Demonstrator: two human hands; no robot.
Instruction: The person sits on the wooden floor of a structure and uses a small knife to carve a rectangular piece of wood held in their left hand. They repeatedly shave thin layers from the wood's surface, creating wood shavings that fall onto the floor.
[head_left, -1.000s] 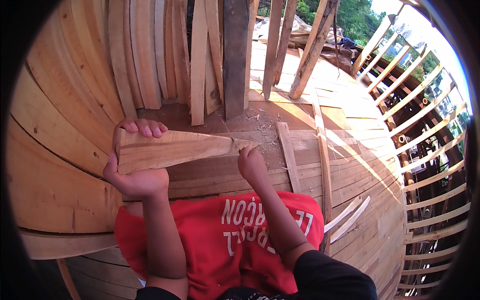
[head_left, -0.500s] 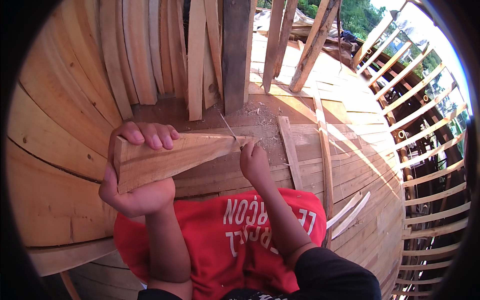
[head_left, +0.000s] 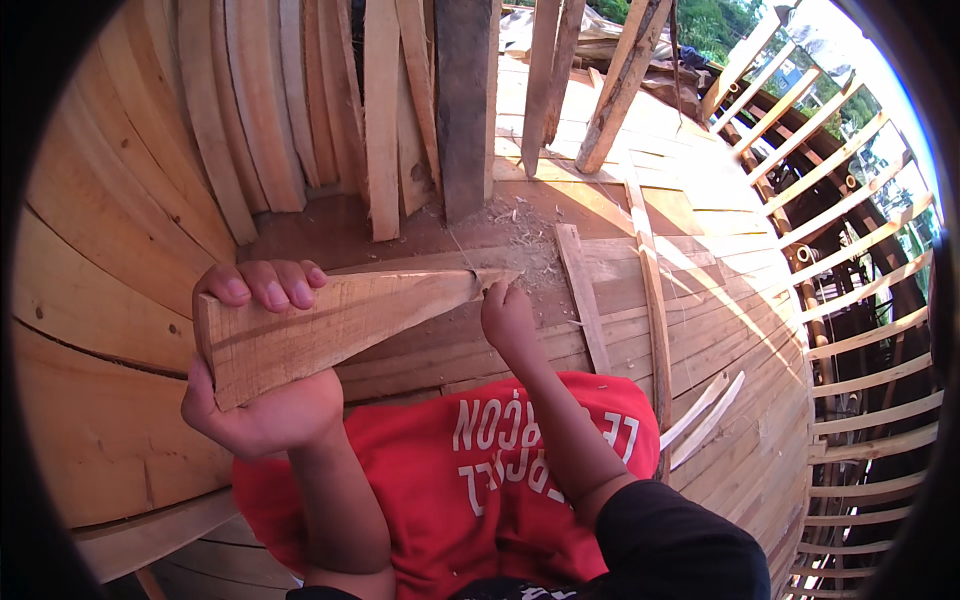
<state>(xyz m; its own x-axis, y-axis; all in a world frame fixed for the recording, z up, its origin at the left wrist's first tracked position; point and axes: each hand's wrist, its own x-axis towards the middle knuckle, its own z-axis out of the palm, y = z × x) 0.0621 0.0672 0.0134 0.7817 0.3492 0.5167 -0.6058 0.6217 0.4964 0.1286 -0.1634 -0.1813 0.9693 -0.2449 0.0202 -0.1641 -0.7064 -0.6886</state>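
My left hand (head_left: 262, 415) wraps round the broad end of a wedge-shaped piece of wood (head_left: 325, 325), fingers over its top edge and palm beneath. The wedge tapers to the right, toward my closed right hand (head_left: 510, 318). In that hand, at the narrow tip, is a thin-bladed tool (head_left: 473, 270). Its blade appears as a fine line crossing the tip and pointing away from me. The handle is mostly covered by my fingers, so the exact kind of tool is unclear.
Wood shavings (head_left: 525, 235) litter the planked floor (head_left: 720, 330) beyond the tip. A curved plank wall (head_left: 110, 400) rises at left, with upright timbers (head_left: 465, 110) ahead. Loose strips (head_left: 580, 295) lie right of my hand. Curved wooden ribs (head_left: 870, 390) line the far right.
The wedge and my left hand sit slightly farther left and lower in view. The blade's line looks shorter and fainter. My right hand stays at the tip.
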